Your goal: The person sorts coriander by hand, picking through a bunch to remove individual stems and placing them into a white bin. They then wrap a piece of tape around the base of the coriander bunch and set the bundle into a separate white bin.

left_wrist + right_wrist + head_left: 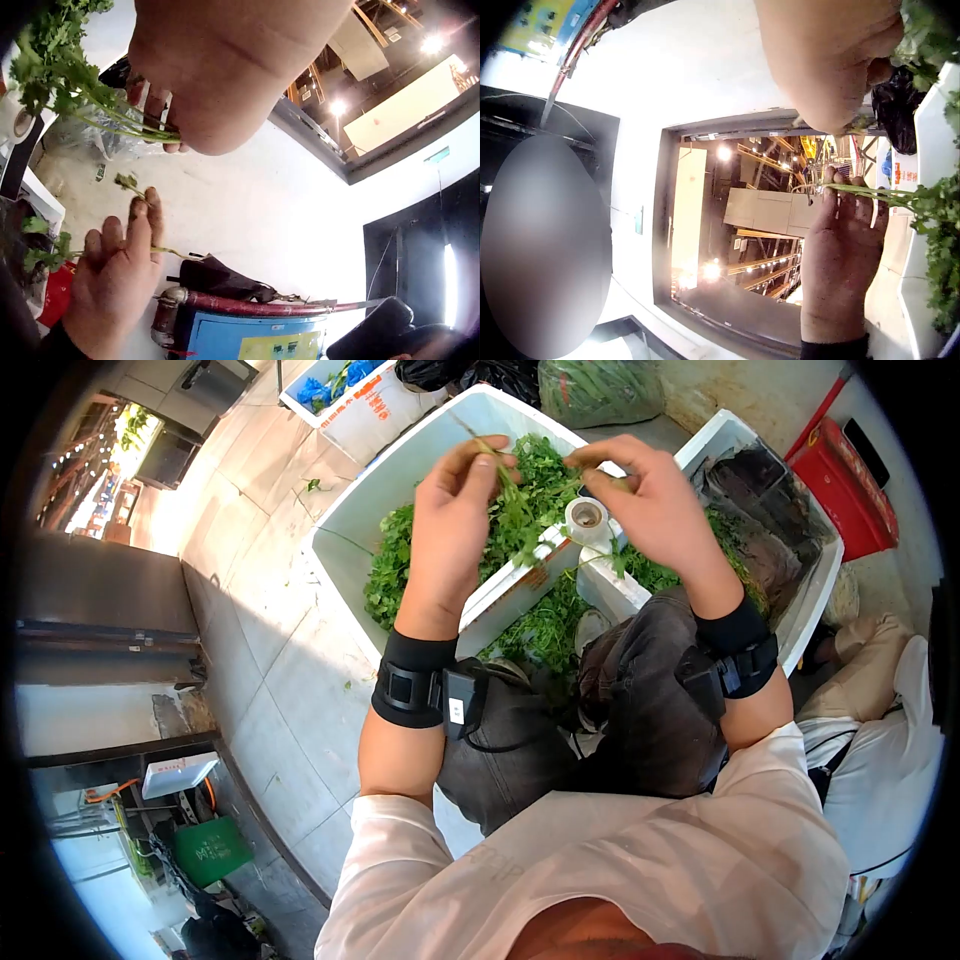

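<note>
My left hand (452,510) pinches a few cilantro stems between thumb and fingers above the big white foam box (335,560). The leafy end of this cilantro (518,525) hangs toward the right; its stems (866,190) cross the fingers in the right wrist view. Opposite it, my right hand (650,500) pinches a thin cilantro sprig, whose small leaf (126,181) and pale stem (178,253) stick out past the fingers in the left wrist view. Loose cilantro (390,575) fills much of the box below both hands.
A white roll (587,520) stands at the near box edge, below my right hand. More greens (545,625) lie between my legs. A second foam box (825,560) holds dark soiled material at right. Beyond are a bagged green vegetable (600,390) and a red bin (840,490). Another person (880,730) sits at right.
</note>
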### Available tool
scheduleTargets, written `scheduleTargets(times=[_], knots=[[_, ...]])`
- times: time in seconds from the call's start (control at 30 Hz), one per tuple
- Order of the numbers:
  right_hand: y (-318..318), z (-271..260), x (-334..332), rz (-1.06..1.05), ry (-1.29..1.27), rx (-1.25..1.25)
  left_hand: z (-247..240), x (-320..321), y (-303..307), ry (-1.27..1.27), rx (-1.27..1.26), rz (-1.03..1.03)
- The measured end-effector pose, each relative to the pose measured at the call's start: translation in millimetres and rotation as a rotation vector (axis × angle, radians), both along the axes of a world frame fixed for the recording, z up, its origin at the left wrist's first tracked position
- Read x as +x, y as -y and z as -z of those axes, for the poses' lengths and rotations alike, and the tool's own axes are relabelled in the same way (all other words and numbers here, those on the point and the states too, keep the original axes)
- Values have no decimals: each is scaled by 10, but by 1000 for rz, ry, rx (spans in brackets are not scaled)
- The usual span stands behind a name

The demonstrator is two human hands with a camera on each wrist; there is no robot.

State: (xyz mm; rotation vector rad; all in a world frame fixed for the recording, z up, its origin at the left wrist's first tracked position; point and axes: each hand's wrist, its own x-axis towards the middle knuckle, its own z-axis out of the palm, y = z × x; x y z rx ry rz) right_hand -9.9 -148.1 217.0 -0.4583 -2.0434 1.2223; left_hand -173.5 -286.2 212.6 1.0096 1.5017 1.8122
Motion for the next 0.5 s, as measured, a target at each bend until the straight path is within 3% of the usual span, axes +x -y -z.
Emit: scheduleTargets(times=[0.13,0.5], knots=[[-21,132,-42,-74,170,142,-23,-55,25,109,51,-85],[42,63,-57,-37,129,117,-97,81,2,57,89,-31]])
